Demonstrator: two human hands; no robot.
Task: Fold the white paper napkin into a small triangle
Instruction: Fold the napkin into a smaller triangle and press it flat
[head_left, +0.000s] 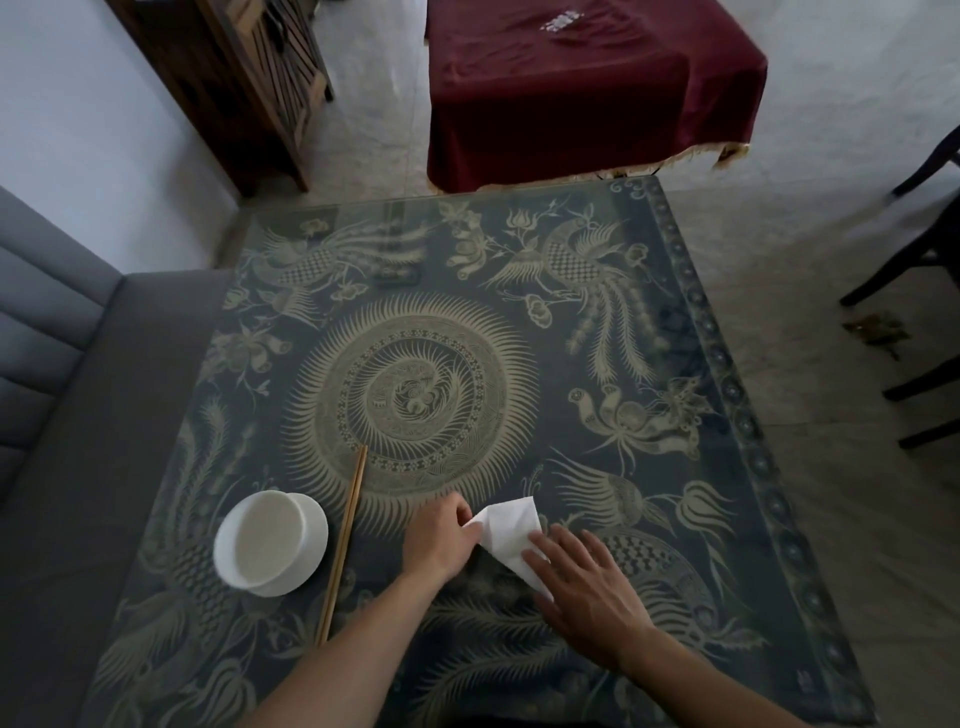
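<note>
Mid-fold: napkin (511, 530) already roughly triangular on tabletop (675, 322). Left hand (439, 535) fingers curled, pinching left corner; right hand (587, 587) fingers flat, pressing near edge. Next, likely: bring corner across, align edges, crease.

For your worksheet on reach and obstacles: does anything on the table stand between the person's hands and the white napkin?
Nothing does. The left hand pinches the napkin at its left corner, and the right hand lies flat on its near right part. The bowl and chopsticks lie off to the left, apart.
</note>
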